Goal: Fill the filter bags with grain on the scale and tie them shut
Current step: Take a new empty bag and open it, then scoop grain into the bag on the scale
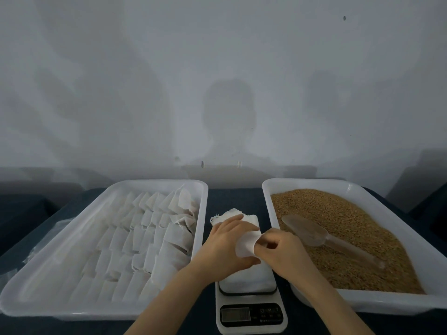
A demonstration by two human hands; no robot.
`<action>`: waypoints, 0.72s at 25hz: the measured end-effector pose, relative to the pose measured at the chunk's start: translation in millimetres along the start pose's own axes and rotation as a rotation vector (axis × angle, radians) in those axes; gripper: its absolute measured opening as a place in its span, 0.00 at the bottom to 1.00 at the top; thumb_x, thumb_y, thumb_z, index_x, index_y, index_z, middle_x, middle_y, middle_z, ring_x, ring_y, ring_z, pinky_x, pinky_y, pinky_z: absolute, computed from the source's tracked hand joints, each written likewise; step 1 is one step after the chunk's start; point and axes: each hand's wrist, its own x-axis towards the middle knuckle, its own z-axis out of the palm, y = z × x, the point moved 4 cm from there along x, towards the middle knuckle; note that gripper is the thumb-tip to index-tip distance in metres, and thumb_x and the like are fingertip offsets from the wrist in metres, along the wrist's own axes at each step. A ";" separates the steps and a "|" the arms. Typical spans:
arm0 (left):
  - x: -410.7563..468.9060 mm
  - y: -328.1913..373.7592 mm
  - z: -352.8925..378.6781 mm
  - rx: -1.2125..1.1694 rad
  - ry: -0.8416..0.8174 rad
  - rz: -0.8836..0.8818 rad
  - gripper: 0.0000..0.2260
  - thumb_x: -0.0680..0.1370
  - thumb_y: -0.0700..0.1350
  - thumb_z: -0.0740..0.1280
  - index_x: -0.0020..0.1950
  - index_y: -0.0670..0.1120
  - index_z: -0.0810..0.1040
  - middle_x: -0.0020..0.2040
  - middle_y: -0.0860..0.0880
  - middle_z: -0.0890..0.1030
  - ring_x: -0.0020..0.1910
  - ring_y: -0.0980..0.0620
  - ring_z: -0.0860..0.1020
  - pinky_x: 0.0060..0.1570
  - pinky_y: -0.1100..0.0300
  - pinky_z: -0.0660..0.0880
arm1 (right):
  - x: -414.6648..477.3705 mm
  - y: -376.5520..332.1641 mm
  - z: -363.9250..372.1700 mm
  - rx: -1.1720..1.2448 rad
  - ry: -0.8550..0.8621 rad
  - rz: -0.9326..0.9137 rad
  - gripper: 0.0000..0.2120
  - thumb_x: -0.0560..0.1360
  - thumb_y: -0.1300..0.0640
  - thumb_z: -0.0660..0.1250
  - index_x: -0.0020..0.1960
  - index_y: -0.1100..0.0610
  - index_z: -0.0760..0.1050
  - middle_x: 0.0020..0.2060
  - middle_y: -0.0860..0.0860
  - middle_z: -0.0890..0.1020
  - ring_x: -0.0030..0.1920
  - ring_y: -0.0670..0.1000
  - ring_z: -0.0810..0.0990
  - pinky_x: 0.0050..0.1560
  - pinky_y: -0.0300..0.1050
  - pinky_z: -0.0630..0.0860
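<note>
Head view: I see left hand [225, 245] gripping filter bag [245, 247] over scale [250, 282], right hand [280, 250] pinching bag's near edge. I judge mouth is being opened for filling. Scoop [309, 232] lies in grain [338, 221], right tray [314, 182], within reach. Bags [154, 228] rowed in left tray [154, 183]. Scale panel lettering too blurred to read.

A white filter bag [244, 246] is held just above the white platform of the digital scale [251, 309]. More white bags [150, 228] lie in overlapping rows in the left tray [202, 213], and a small heap of bags [231, 215] sits behind the scale. Tan grain [350, 221] fills the right tray [266, 209].
</note>
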 end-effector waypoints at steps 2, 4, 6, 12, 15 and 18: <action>0.5 -0.1 1.4 -0.033 -0.015 -0.061 0.27 0.69 0.58 0.75 0.65 0.54 0.73 0.64 0.60 0.74 0.68 0.63 0.65 0.70 0.61 0.60 | -1.4 -4.8 -1.3 0.013 0.001 -0.022 0.10 0.71 0.55 0.69 0.34 0.42 0.76 0.37 0.44 0.80 0.39 0.39 0.77 0.37 0.30 0.72; 1.2 -0.9 0.7 -0.098 -0.036 -0.158 0.25 0.69 0.55 0.75 0.63 0.53 0.73 0.60 0.59 0.76 0.60 0.62 0.72 0.62 0.64 0.70 | -4.9 -10.8 -5.0 0.069 0.014 -0.041 0.05 0.73 0.52 0.69 0.39 0.44 0.80 0.39 0.45 0.81 0.41 0.41 0.78 0.40 0.31 0.72; 0.3 -2.6 -1.8 -0.179 -0.052 -0.253 0.25 0.69 0.54 0.76 0.62 0.55 0.72 0.57 0.60 0.76 0.55 0.61 0.74 0.54 0.69 0.72 | -7.6 -12.5 -17.0 0.092 0.023 -0.063 0.04 0.74 0.47 0.66 0.45 0.42 0.80 0.40 0.41 0.82 0.43 0.40 0.79 0.41 0.30 0.73; -2.1 0.0 -2.3 -0.375 -0.135 -0.320 0.23 0.71 0.50 0.75 0.61 0.57 0.68 0.59 0.58 0.74 0.58 0.56 0.75 0.55 0.66 0.76 | 6.0 59.3 -102.0 -0.531 0.201 0.087 0.15 0.76 0.49 0.65 0.62 0.48 0.75 0.56 0.46 0.79 0.49 0.40 0.76 0.48 0.32 0.73; -2.4 2.8 -3.0 -0.400 -0.159 -0.301 0.24 0.72 0.49 0.75 0.62 0.59 0.67 0.59 0.59 0.73 0.58 0.56 0.75 0.53 0.72 0.73 | 9.3 112.0 -113.4 -0.912 -0.038 0.292 0.20 0.75 0.40 0.63 0.63 0.47 0.73 0.57 0.47 0.77 0.57 0.48 0.75 0.61 0.48 0.72; -2.6 3.4 -2.8 -0.407 -0.186 -0.298 0.23 0.72 0.50 0.74 0.61 0.59 0.68 0.58 0.59 0.74 0.57 0.58 0.75 0.52 0.72 0.73 | 11.8 128.7 -112.3 -0.935 -0.051 0.265 0.13 0.75 0.41 0.64 0.57 0.43 0.76 0.48 0.42 0.76 0.52 0.44 0.74 0.58 0.47 0.69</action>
